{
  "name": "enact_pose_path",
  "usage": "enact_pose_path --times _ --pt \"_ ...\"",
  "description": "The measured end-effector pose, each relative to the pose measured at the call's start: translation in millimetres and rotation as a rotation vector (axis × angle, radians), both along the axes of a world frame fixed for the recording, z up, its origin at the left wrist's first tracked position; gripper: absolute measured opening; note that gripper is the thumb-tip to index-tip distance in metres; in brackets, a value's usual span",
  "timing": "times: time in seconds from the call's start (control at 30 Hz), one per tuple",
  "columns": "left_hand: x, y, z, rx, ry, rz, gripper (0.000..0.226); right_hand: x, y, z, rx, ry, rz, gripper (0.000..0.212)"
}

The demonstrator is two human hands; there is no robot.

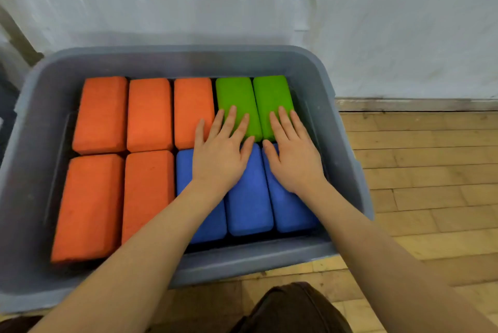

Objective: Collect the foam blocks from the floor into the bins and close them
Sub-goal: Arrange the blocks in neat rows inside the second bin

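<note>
- In the grey bin [40, 128], toward three o'clock, both hands lie flat on the foam blocks [149, 114], fingers straight and slightly spread.
- Left hand [219, 152] and right hand [292, 154] straddle the seam between green blocks [237, 95] and blue blocks [249, 198], whose long axes run twelve to six.
- The clear lid [161, 4] leans at twelve o'clock, equally near both hands; closing likely comes next.

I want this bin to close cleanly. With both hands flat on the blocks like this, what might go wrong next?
1. The green blocks and blue blocks under the left hand and right hand are foam; they may spring back up once released and hold the lid off.
2. The clear lid leans on the wall behind the bin; reaching for it could tip it.
</note>
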State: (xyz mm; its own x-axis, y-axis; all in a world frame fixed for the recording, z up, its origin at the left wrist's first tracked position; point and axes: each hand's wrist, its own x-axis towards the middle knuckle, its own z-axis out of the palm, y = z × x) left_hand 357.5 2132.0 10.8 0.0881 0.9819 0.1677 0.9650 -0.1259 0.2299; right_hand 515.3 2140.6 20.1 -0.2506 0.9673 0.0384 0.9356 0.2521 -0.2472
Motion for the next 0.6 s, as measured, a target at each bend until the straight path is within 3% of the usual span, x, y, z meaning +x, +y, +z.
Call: enact_pose_path --times 0.5,0.6 --pt "5.0 -11.3 6.3 -0.071 0.022 -0.072 0.07 0.4 -18.2 1.8 -0.008 -0.044 -0.004 0.071" --pt "2.5 -10.2 9.9 -0.077 -0.089 -0.108 0.072 5.2 -13.8 5.0 -0.002 -0.017 -0.013 0.066"
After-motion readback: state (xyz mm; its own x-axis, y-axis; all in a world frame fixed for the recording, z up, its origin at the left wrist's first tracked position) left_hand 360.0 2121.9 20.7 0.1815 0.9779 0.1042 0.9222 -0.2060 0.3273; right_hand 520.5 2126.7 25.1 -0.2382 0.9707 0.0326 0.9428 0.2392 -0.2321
